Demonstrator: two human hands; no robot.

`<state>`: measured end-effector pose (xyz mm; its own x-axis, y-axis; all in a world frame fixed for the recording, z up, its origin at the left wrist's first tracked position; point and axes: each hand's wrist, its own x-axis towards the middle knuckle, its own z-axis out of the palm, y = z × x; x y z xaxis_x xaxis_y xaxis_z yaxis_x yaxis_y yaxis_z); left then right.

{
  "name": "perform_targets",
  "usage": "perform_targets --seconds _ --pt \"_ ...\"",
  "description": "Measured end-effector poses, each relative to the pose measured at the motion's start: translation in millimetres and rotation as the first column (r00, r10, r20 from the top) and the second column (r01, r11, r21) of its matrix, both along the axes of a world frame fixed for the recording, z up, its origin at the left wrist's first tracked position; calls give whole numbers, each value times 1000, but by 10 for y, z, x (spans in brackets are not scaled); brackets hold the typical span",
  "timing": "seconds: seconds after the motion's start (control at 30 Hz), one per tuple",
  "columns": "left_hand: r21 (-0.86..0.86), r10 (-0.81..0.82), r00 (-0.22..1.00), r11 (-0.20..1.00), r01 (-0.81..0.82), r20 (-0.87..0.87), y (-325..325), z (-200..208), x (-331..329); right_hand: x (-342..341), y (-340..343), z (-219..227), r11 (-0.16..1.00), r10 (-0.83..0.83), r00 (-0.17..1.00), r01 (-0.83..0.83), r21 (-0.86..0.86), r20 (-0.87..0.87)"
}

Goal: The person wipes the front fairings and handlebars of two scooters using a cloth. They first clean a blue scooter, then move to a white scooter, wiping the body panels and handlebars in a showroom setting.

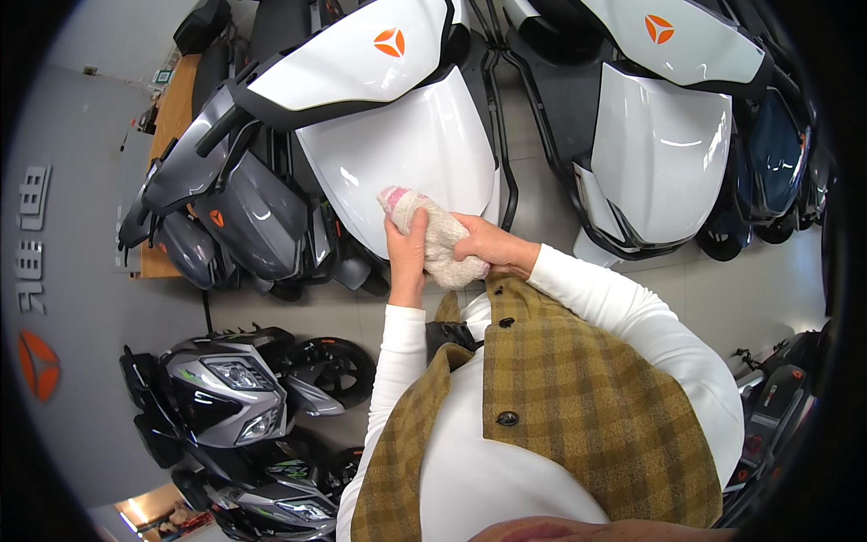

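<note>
Between my two hands is a bunched cream cloth (441, 237) with a pink patch at its upper left end. My left hand (406, 253) grips its left side, thumb lying over the top. From the right, my right hand (492, 246) is closed on it, thumb pressed into the cloth. Just beyond the hands is the glossy white front panel of a scooter (406, 144), with an orange emblem on the white cover above it. The cloth overlaps the panel's lower part in view; whether it touches the panel I cannot tell.
A second white scooter (664, 154) stands to the right, with a dark blue scooter (777, 154) beyond. Grey scooters (253, 217) are at the left. Silver-and-black scooters (235, 388) stand at the lower left, near a grey wall (81, 271). Dark vehicles (777, 415) are at the lower right.
</note>
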<state>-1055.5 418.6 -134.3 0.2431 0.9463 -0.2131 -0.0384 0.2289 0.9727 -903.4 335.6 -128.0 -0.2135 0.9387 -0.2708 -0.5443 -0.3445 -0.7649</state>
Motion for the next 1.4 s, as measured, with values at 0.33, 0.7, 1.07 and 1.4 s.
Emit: perform_targets --seconds 0.33,0.7,1.07,1.4 --pt "160 -152 978 971 175 -145 343 -221 360 270 -19 -85 949 -316 949 316 -8 14" --pt "728 72 781 425 538 -620 768 66 723 17 645 -727 663 -741 109 275 696 663" --pt "801 -23 808 112 587 -589 1307 -109 1074 632 1372 -599 382 -898 65 605 698 435" --pt "722 276 693 6 692 -666 1291 -230 1212 117 568 -1754 351 -788 363 928 -121 497"
